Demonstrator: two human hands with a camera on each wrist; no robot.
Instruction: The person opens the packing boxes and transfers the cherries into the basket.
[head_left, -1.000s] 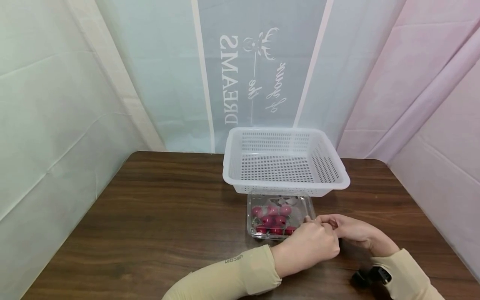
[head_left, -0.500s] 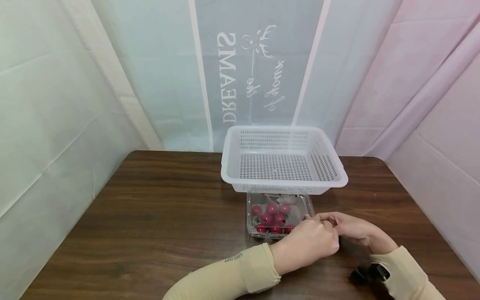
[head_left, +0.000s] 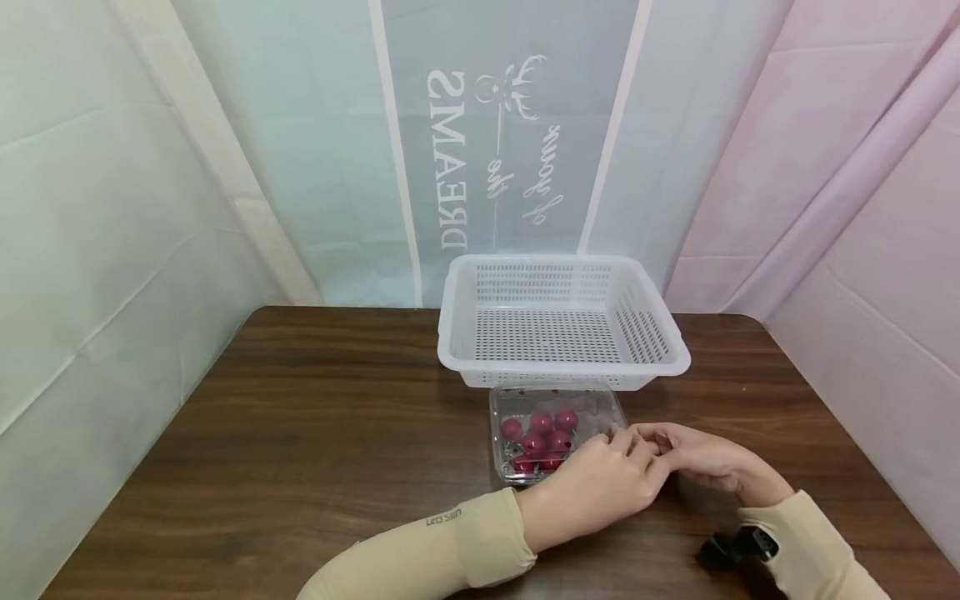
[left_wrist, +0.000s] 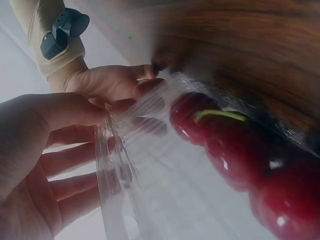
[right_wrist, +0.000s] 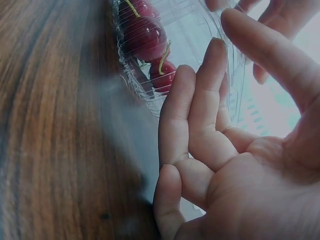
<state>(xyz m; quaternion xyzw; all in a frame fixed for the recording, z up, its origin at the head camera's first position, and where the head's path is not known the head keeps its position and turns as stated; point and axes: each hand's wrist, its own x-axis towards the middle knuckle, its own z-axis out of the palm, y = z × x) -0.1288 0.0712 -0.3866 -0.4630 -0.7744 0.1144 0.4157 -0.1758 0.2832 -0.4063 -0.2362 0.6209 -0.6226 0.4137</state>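
Clear container: plastic box point(head_left: 517, 402) on the tabletop point(head_left: 337, 433), just in front of the white basket point(head_left: 561, 367); whether the two touch cannot be told.
Cherries: red ones point(head_left: 536, 442) inside the box, some with yellow-green stems.
Shift: compared with half a second ago, the left hand point(head_left: 592, 487) sits a little further left, its fingers less tightly bunched — it now covers the front cherry nearest it.
Box and hands: its right front corner lies at the fingers, partly hidden beneath the left hand.
Left grip: thumb and fingers on either side of the clear rim, pinching it.
Right hand point(head_left: 705, 454): fingers gently bent, tips against the box's right edge — whether it pinches cannot be told.
Right wrist: a dark device point(head_left: 757, 543) at the beige cuff.
Behind: pale fabric with reversed "DREAMS" lettering point(head_left: 450, 158).
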